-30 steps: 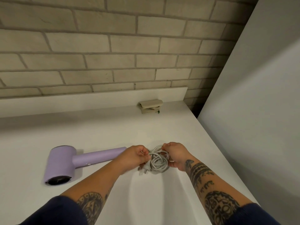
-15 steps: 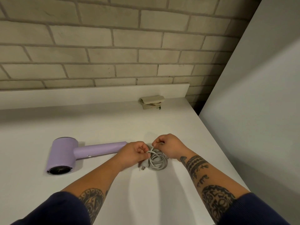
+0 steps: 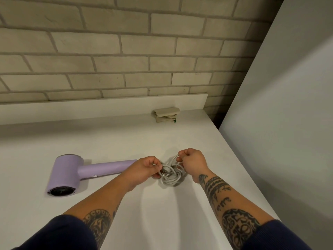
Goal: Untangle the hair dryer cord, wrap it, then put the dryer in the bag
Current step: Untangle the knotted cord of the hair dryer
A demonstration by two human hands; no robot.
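Sleeves: dark blue sleeves (image 3: pixel 59 233) come in at the bottom edge, both cut off by the frame.
Forearms: two tattooed forearms (image 3: pixel 221 197) reach forward over the white table (image 3: pixel 126 141); the tattoo patterns are too blurred to read.
Left hand: the left hand (image 3: pixel 144 168) is curled, thumb and fingers pinching the white cord (image 3: pixel 171 178) right beside the plug (image 3: pixel 163 172); most of its fingertips are tucked out of sight under the knuckles.
Plug: small and grey, poking out at the left hand's fingertips; its pins are too small to make out.
Cord: a tangled bundle of loops resting on the table between the two hands; which strand crosses which cannot be told.
Right hand: the right hand (image 3: pixel 193 161) is curled as well, pinching one loop of the cord and holding it raised above the bundle.
Hair dryer: the lilac hair dryer (image 3: pixel 72 172) lies on its side on the table, left of the hands, dark barrel opening toward the camera, handle pointing right; the handle's end, and where the cord joins it, is hidden behind the left hand.
Bag: a folded beige bag (image 3: pixel 166 114) lies far back on the table against a raised white ledge (image 3: pixel 90 109), well apart from the dryer; its opening cannot be seen.
Wall: pale brick wall (image 3: pixel 126 51) behind the ledge.
Right side: a plain white panel (image 3: pixel 288 114) cuts off the view past the table's right edge.
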